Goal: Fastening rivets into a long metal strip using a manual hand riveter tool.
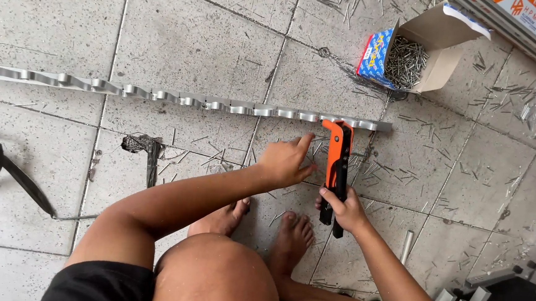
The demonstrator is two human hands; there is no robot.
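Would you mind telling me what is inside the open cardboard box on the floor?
The open cardboard box holds a heap of small grey metal rivets. Whatever lies beneath the top layer is covered.

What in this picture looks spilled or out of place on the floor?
Spent metal pins lie scattered over the tiled floor around the rivet tool, and more near the open cardboard box, which lies tipped on its side.

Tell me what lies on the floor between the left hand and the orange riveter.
Head view: only bare grey tile with a few thin spent metal pins lies between the left hand and the orange-and-black hand riveter.
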